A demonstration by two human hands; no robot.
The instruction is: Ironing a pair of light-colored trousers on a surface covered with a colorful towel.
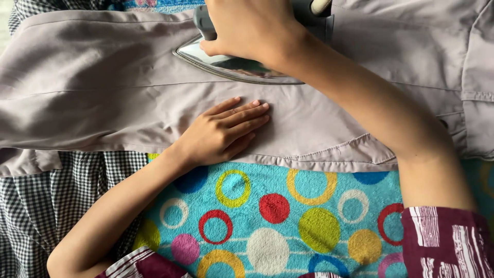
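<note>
A grey-mauve garment (103, 92) lies spread flat across the upper half of the view. My right hand (252, 25) grips the handle of a clothes iron (231, 64), whose shiny metal soleplate rests on the cloth at top centre. My left hand (224, 131) lies flat, fingers together, pressing the fabric just below the iron. The iron's handle is mostly hidden under my right hand.
A turquoise towel (288, 216) with coloured circles lies under the garment at the bottom. Black-and-white checked cloth (41, 206) covers the lower left. The garment's hem (329, 162) and a seamed flap (478, 103) sit at the right.
</note>
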